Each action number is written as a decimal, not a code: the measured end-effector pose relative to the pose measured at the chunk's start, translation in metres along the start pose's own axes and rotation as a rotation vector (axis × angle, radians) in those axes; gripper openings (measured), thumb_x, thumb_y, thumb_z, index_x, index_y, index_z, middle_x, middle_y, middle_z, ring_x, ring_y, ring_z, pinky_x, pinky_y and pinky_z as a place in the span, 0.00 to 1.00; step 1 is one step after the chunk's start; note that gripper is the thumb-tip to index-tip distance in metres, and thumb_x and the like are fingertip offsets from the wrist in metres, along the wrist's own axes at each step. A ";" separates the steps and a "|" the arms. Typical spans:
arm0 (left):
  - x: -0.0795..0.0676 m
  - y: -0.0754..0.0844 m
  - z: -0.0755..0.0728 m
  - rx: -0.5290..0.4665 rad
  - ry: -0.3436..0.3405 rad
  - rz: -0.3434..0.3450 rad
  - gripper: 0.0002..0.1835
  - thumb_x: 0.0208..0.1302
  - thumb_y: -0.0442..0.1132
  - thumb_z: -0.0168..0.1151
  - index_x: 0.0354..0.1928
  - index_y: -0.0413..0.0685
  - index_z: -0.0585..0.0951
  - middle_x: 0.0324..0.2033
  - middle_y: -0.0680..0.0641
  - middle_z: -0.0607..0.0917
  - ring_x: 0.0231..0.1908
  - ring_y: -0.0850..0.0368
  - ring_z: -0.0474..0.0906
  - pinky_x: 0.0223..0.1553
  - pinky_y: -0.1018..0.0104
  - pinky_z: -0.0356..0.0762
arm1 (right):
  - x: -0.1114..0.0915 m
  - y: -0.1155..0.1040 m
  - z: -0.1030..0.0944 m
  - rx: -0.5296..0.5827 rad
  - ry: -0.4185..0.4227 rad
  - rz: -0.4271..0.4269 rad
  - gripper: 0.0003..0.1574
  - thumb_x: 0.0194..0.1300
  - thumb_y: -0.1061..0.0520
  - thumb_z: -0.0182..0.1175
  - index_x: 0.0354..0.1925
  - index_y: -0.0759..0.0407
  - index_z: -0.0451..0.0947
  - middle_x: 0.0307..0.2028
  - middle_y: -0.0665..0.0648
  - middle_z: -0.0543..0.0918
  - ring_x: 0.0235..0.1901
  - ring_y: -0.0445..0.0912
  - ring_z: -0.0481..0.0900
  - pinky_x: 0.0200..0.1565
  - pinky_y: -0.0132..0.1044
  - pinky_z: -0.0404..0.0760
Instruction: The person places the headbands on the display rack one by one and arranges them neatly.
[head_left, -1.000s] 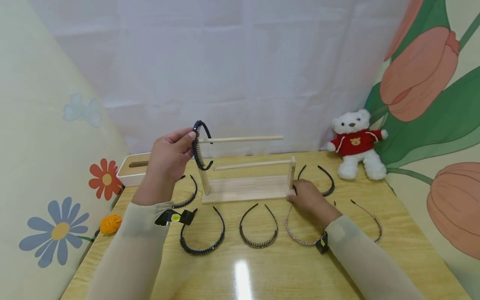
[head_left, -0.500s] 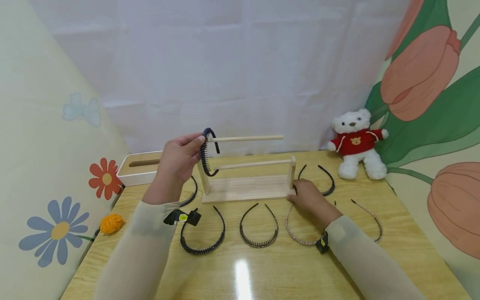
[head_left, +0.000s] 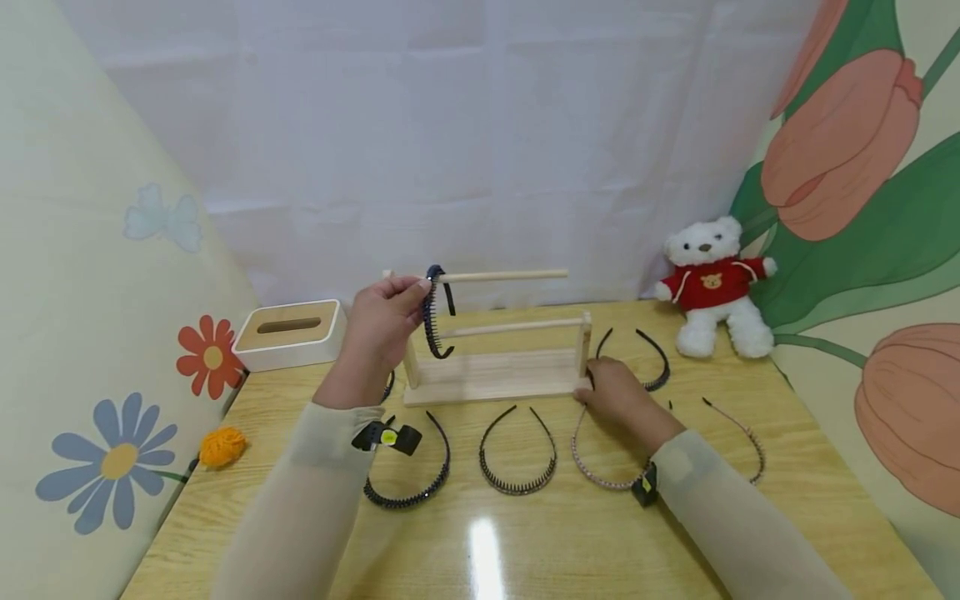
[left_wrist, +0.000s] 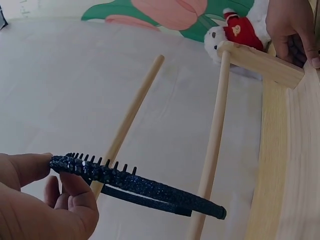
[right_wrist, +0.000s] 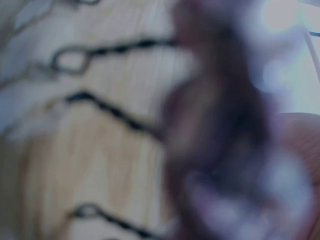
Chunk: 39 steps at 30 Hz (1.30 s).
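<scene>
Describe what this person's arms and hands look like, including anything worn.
The left hand and right hand are ungloved. Both sleeves are long, plain and pale beige. A small black device sits at each wrist; the left one has a yellow-green label.

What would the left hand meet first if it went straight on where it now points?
Beyond the dark headband that the left hand pinches, the upper wooden rod looks first in line; depth is unclear, so the hand might pass beside it.
</scene>
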<state>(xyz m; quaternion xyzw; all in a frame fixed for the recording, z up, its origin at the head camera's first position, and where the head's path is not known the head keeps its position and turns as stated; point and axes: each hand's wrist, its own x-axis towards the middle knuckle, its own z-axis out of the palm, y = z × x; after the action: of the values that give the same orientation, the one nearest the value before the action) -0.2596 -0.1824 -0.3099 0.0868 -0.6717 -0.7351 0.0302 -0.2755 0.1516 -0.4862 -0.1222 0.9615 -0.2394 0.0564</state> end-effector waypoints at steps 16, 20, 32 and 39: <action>0.002 -0.015 0.002 -0.029 -0.038 -0.051 0.02 0.82 0.34 0.62 0.49 0.45 0.82 0.41 0.54 0.82 0.43 0.61 0.79 0.50 0.65 0.81 | -0.001 -0.002 0.000 0.007 0.002 0.008 0.29 0.77 0.51 0.70 0.63 0.72 0.80 0.55 0.69 0.86 0.55 0.60 0.86 0.60 0.56 0.86; 0.001 -0.018 0.002 -0.033 -0.044 -0.072 0.03 0.82 0.35 0.62 0.50 0.45 0.81 0.39 0.55 0.83 0.43 0.61 0.81 0.55 0.58 0.80 | -0.001 -0.003 0.000 0.010 0.004 0.006 0.29 0.77 0.52 0.70 0.63 0.73 0.80 0.55 0.70 0.86 0.56 0.60 0.86 0.61 0.56 0.86; 0.003 -0.032 0.000 0.050 -0.094 -0.052 0.08 0.83 0.34 0.60 0.57 0.44 0.77 0.49 0.53 0.84 0.49 0.62 0.80 0.61 0.61 0.79 | -0.003 -0.005 -0.003 -0.033 0.004 -0.009 0.28 0.78 0.51 0.69 0.62 0.73 0.80 0.54 0.71 0.86 0.54 0.61 0.86 0.58 0.56 0.85; 0.005 -0.046 -0.001 0.100 -0.117 -0.055 0.12 0.83 0.33 0.60 0.61 0.39 0.77 0.50 0.51 0.82 0.51 0.60 0.78 0.60 0.64 0.79 | -0.004 -0.006 -0.004 -0.028 0.004 -0.010 0.28 0.77 0.52 0.69 0.62 0.72 0.81 0.55 0.71 0.86 0.55 0.61 0.86 0.58 0.56 0.86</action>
<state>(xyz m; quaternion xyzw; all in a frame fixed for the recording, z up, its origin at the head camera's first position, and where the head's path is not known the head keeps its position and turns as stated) -0.2610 -0.1800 -0.3556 0.0633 -0.7056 -0.7049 -0.0338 -0.2711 0.1491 -0.4792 -0.1272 0.9644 -0.2262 0.0516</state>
